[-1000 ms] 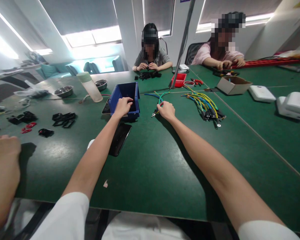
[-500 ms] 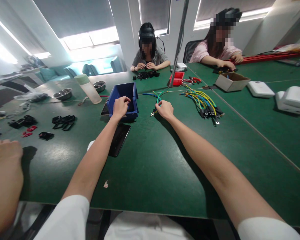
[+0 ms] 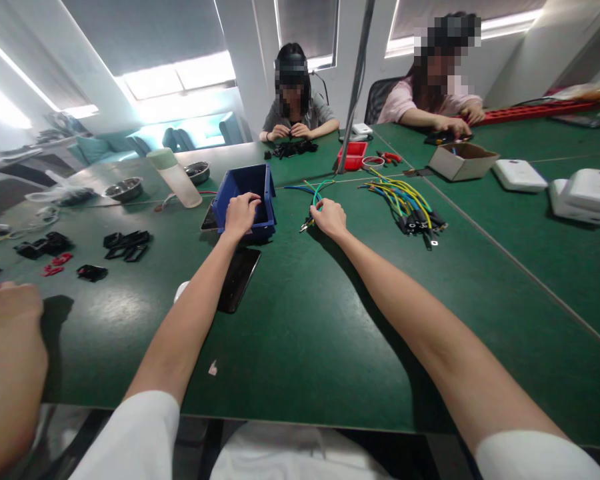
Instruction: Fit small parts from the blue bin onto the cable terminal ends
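Observation:
My left hand reaches over the near left side of a blue plastic bin, its fingers bent and close together inside. What they pinch, if anything, is hidden. On the table to the right of the bin, my right hand is closed on a few thin cables, green, blue and yellow, with metal lugs at their near ends. Farther right lies a bundle of similar cables with black sleeves and ring lugs.
A phone lies under my left forearm. Left of the bin stand a bottle and metal bowls. Black plastic parts lie farther left, near another person's arm. A metal pole rises behind; two people sit across.
Both my hands keep nearly the same place and pose. The whole view has shifted very slightly.

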Demonstrator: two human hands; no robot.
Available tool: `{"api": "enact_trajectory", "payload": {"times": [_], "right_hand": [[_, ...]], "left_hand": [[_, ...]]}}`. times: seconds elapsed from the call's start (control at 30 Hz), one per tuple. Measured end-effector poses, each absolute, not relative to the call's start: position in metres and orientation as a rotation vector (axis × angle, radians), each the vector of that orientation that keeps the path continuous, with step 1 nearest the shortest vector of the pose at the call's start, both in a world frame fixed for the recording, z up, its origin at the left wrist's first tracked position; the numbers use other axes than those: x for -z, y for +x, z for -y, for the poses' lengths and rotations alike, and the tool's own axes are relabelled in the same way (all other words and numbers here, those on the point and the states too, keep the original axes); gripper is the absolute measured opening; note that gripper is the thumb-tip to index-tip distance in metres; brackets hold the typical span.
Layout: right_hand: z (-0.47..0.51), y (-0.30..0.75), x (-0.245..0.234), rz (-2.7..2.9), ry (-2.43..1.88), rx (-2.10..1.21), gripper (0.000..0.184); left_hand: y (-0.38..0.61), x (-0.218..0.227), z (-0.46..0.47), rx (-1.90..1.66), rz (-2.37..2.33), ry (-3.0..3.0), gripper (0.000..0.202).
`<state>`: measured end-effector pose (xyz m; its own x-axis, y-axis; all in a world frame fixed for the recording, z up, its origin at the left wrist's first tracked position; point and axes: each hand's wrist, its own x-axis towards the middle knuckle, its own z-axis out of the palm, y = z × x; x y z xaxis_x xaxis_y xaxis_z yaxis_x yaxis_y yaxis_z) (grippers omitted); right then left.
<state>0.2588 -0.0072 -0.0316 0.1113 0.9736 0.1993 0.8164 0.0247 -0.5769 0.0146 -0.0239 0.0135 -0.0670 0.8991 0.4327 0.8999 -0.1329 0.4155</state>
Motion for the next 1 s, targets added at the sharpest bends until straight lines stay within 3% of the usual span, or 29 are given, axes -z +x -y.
{"api": "enact_trajectory", "payload": {"times": [1.0], "right_hand": [[-0.003, 0.263, 0.042, 1.739, -1.648, -0.417, 0.029]], "left_hand": [[0.01, -0.002, 0.027, 1.31, 1.627, -1.969, 0.028]]}}
